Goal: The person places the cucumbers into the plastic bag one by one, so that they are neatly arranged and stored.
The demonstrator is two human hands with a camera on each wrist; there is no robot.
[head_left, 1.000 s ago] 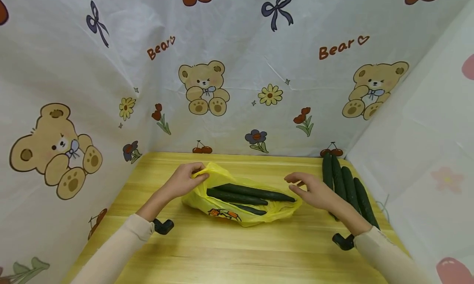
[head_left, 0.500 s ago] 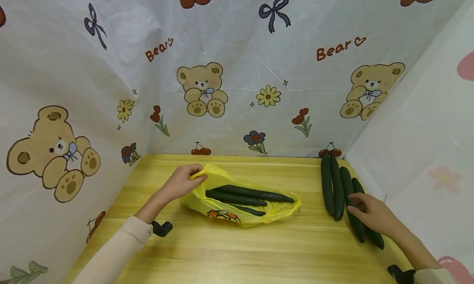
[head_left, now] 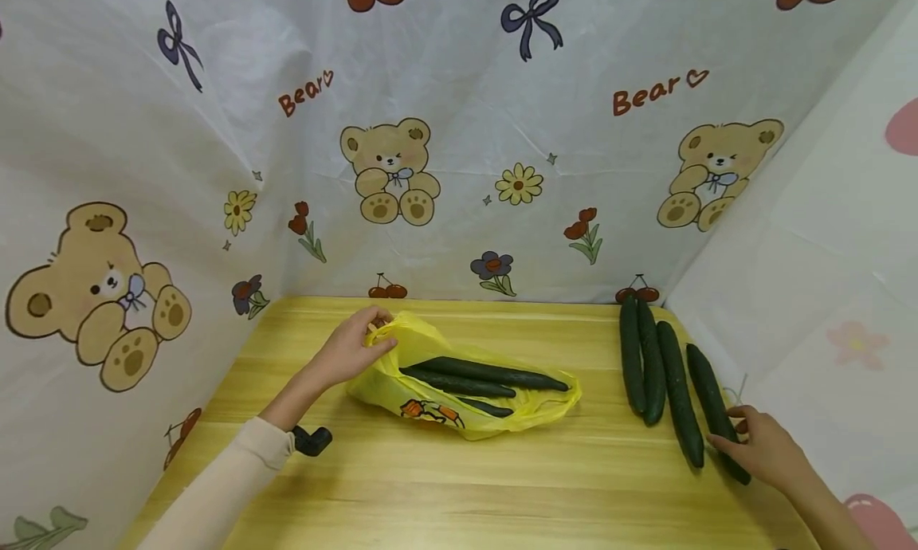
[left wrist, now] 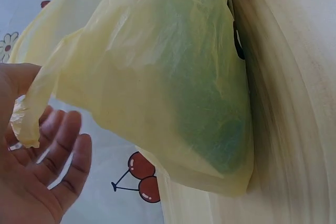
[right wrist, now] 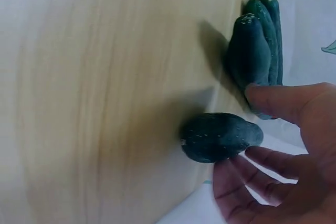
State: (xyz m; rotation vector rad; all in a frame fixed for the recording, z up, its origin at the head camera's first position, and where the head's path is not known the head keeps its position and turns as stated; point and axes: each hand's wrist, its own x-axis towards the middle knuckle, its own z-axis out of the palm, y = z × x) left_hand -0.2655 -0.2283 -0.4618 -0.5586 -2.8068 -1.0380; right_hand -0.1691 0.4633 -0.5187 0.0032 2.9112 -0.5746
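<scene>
Four cucumbers on the table's right side; the outermost cucumber sits apart from the other three, long axis running away from the person, far end angled left. Right hand is by far the nearer, at its near end: fingers along one side, thumb spread off the other, no grip closed on it; contact hard to confirm. Left hand pinches the yellow bag's rim, well left, cucumbers inside lying roughly crosswise.

Left fingers pinch, forearm angled inward; right fingers bend loosely, thumb apart.
</scene>
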